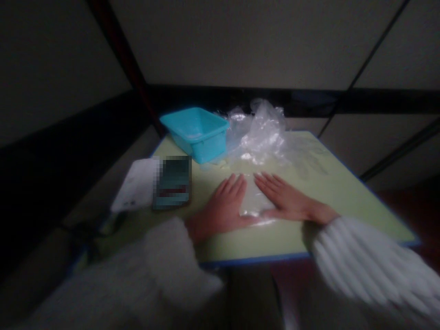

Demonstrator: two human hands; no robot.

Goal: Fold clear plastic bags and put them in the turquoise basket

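Note:
A clear plastic bag point(253, 197) lies flat on the yellow-green table point(357, 206), close to its front edge. On the bag's left side rests my left hand point(223, 206), palm down with the fingers stretched forward. My right hand point(287, 197) presses flat on the right side, its fingers pointing away and to the left. Both thumbs reach toward each other along the bag's near edge. Neither hand grips anything. Under the palms the bag is hidden, and the picture is dim and blurred.
Behind my hands sits a heap of crumpled clear plastic point(263, 133). A turquoise basin point(209, 144) stands at the back left. To the left lie a blurred-out dark rectangular object point(172, 183) and a white sheet point(135, 185). A wall point(240, 46) rises behind the table.

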